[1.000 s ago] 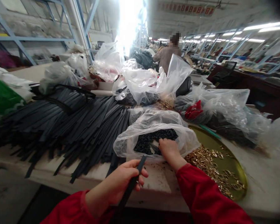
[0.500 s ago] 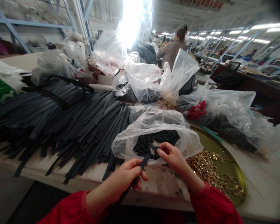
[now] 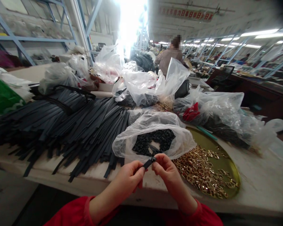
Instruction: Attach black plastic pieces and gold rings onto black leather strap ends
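Note:
My left hand (image 3: 129, 177) is closed around a dark grey strap (image 3: 147, 163), whose short end pokes out between thumb and finger. Fingertips of my right hand (image 3: 167, 172) pinch a small black loop (image 3: 153, 159) at that end. Whether the loop is around the strap or only against it, I cannot tell. Just beyond both hands sits an open clear plastic bag (image 3: 122, 145), holding many small black pieces (image 3: 163, 138) like the loop. The strap's other end is hidden below my left hand.
Many dark straps (image 3: 91, 131) lie piled at the left. To the right, a gold-coloured round tray (image 3: 234, 169) bears metal clasps (image 3: 200, 169). Filled plastic bags (image 3: 217, 103) line the back of the table (image 3: 257, 182). Farther off stands a person (image 3: 171, 59), turned away.
My right hand has come out of the bag's mouth and moved toward me, bringing a small black loop to the strap's end. My left hand still holds the strap. The view has shifted slightly.

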`<action>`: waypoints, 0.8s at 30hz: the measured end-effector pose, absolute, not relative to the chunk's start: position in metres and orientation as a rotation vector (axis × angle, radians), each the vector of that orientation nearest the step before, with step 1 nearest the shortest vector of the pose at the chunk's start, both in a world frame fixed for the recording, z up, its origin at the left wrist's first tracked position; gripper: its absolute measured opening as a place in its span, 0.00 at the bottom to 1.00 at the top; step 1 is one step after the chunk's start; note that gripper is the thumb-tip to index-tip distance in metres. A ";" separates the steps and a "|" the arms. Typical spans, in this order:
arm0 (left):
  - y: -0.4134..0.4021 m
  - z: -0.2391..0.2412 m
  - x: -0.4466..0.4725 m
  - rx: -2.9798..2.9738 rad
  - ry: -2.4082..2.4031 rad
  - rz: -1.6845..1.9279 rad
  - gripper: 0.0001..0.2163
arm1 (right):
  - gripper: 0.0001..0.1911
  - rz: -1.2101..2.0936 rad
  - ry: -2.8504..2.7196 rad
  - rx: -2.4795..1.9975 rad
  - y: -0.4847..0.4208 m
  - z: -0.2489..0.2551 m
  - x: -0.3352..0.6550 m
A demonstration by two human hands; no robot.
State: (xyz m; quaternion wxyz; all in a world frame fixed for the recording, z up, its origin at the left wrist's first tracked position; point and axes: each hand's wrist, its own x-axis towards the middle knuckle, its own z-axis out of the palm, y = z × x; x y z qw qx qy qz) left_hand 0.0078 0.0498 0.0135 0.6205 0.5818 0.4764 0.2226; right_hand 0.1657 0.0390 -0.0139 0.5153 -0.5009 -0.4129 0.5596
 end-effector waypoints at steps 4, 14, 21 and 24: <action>0.041 0.015 0.013 1.358 1.158 0.477 0.10 | 0.13 1.300 -1.096 -1.192 0.029 -0.016 0.167; 0.030 0.011 0.016 1.269 1.161 0.443 0.11 | 0.13 1.470 -0.890 -1.078 0.020 -0.020 0.168; 0.030 0.012 0.010 1.711 1.236 0.389 0.11 | 0.13 1.228 -1.341 -1.268 0.007 -0.028 0.171; 0.029 0.014 0.010 1.832 1.216 0.311 0.11 | 0.11 1.195 -1.511 -1.306 0.004 -0.030 0.176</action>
